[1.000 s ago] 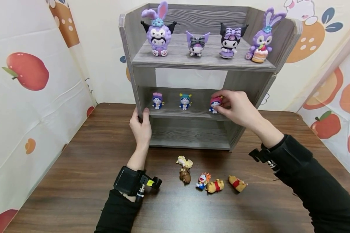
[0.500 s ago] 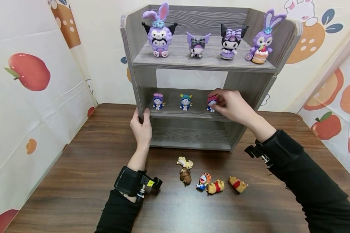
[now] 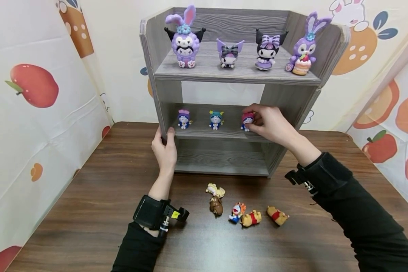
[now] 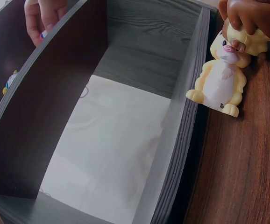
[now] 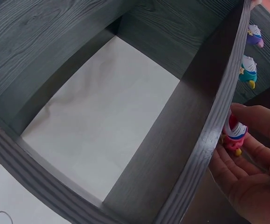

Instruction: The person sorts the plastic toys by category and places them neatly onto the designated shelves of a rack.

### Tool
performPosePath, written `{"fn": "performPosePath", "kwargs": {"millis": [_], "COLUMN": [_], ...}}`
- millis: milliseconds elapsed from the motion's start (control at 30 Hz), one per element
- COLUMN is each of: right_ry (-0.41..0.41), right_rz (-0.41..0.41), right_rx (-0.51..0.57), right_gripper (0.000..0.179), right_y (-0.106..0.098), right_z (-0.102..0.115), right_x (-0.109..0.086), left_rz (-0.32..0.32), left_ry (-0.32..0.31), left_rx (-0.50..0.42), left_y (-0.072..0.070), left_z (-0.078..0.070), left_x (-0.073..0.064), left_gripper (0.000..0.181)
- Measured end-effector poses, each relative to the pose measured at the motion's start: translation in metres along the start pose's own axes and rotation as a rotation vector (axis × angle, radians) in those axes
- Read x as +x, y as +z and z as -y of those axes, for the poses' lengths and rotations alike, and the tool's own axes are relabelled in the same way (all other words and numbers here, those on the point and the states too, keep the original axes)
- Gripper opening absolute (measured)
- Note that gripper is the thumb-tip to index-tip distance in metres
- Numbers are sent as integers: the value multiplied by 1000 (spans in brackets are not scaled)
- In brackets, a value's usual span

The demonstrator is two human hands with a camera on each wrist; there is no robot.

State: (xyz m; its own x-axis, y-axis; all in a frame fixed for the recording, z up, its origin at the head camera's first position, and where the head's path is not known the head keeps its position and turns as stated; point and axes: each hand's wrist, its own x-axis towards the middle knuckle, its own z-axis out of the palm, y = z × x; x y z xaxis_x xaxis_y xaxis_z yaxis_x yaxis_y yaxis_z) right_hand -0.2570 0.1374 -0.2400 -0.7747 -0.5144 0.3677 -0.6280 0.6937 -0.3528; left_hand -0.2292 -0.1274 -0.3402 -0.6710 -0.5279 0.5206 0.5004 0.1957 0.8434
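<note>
My right hand (image 3: 273, 124) pinches a small figurine with a pink-red hat (image 3: 248, 119) at the right part of the middle shelf; in the right wrist view thumb and fingers surround this pink-hatted figurine (image 5: 235, 132). To its left on that shelf stand a teal-hatted figurine (image 3: 215, 120) and a pink-and-purple-hatted figurine (image 3: 183, 119), both upright. My left hand (image 3: 165, 150) grips the left side panel of the grey wooden shelf unit (image 3: 221, 155), thumb at the front. Its fingertips behind the panel are hidden.
Four-legged clutter lies before the unit: a cream figurine (image 3: 215, 190), a brown one (image 3: 215, 206), a blue-and-orange one (image 3: 237, 212) and two yellow bears in red (image 3: 251, 218). Several larger purple figurines, including a rabbit with a cake (image 3: 302, 56), stand on the top shelf.
My right hand has shifted slightly left along the middle shelf with the pink-hatted figurine, then stayed nearly still. The left hand keeps its place on the side panel.
</note>
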Motion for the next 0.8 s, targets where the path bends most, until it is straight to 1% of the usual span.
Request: {"fn": "performPosePath", "kwargs": {"millis": [233, 400, 467, 600, 733, 800], "right_ry": [6, 1, -7, -32, -52, -81], "right_rz": [-3, -48, -74, -127, -172, -190], "right_rx": [-11, -32, -55, -134, -190, -210], "right_gripper": [32, 33, 32, 29, 27, 26], "right_y": [-4, -11, -14, -19, -25, -26], "right_z": [2, 4, 5, 11, 24, 31], "right_x": [-1, -3, -6, -11, -20, -26], "left_rz": [6, -1, -1, -4, -13, -16], "left_ry": [1, -3, -2, 9, 27, 30], "left_rx": [-11, -8, -6, -3, 5, 6], "left_y": [0, 0, 0, 1, 1, 1], "left_z": [0, 1, 1, 1, 0, 0], "left_x": [0, -1, -1, -1, 0, 0], "left_gripper": [25, 26, 26, 25, 24, 24]}}
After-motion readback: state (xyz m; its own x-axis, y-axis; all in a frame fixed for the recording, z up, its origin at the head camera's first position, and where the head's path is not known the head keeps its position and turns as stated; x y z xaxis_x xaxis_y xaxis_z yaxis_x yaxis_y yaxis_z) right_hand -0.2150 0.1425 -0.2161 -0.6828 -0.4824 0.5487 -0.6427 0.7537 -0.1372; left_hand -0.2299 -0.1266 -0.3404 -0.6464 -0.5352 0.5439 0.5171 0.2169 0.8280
